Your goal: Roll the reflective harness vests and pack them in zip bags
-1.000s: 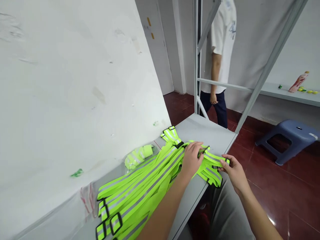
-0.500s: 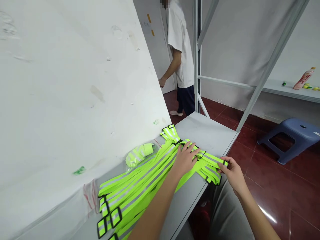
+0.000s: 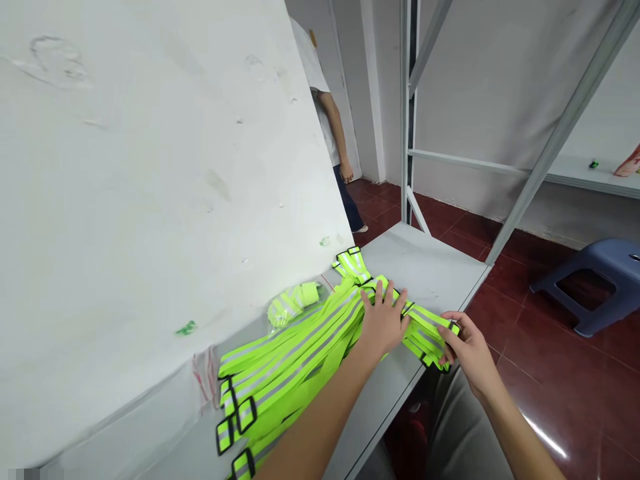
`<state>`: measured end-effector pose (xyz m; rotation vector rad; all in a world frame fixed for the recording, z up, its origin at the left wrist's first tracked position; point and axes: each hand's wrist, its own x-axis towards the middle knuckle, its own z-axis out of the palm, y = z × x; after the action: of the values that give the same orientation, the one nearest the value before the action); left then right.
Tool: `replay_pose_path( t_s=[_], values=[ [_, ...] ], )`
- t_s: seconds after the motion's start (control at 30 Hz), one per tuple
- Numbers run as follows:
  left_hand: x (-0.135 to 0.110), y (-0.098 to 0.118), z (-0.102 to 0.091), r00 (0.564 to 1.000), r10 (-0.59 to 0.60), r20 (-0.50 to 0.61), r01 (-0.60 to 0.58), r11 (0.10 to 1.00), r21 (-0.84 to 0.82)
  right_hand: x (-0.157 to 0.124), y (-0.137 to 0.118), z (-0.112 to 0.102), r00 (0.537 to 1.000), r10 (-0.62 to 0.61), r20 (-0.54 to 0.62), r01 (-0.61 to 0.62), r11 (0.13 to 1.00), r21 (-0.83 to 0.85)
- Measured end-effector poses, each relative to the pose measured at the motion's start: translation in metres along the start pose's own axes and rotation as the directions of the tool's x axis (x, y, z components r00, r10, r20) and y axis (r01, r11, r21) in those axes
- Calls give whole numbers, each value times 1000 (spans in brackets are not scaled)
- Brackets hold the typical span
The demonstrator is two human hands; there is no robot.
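A pile of neon-green reflective straps (image 3: 295, 363) with grey stripes and black-edged ends lies along the grey table (image 3: 430, 267). My left hand (image 3: 383, 320) rests flat on the pile, fingers spread. My right hand (image 3: 467, 350) pinches the ends of several straps (image 3: 433, 330) that hang over the table's near edge. A small folded bundle of the same straps (image 3: 293, 303) in a clear bag sits by the wall.
A white wall (image 3: 150, 187) runs along the table's left side. Another person (image 3: 333, 140) stands by a doorway, partly hidden behind the wall. A grey metal rack frame (image 3: 410, 133) rises at the table's far end. A blue plastic stool (image 3: 595, 280) stands on the red tiled floor.
My left hand has gone from gripping the straps to lying flat on them. The other person has walked from behind the rack leftward to the doorway.
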<state>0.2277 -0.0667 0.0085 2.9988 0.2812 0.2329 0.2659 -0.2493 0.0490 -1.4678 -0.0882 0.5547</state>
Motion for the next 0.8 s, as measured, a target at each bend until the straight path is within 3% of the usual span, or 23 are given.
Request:
replay_pose_path(
  t_s=[0.17, 0.33, 0.43, 0.63, 0.8],
  values=[
    [-6, -4, -8, 999, 41, 0, -41, 998, -41, -12, -9, 5, 1000, -6, -7, 6, 1000, 13],
    [-16, -11, -25, 989, 133, 69, -112, 960, -255, -14, -3, -1, 1000, 6, 11, -6, 1000, 16],
    [-15, -8, -23, 997, 60, 46, -43, 951, -306, -15, 4, -4, 999, -5, 44, 5, 1000, -12],
    [-3, 9, -3, 983, -127, -136, 100, 976, -193, -25, 13, -1, 993, -33, 110, 45, 993, -113],
    [-16, 21, -2, 989, -56, -137, 23, 972, -233, -26, 12, -1, 988, -24, 150, 43, 992, -121]
  ],
)
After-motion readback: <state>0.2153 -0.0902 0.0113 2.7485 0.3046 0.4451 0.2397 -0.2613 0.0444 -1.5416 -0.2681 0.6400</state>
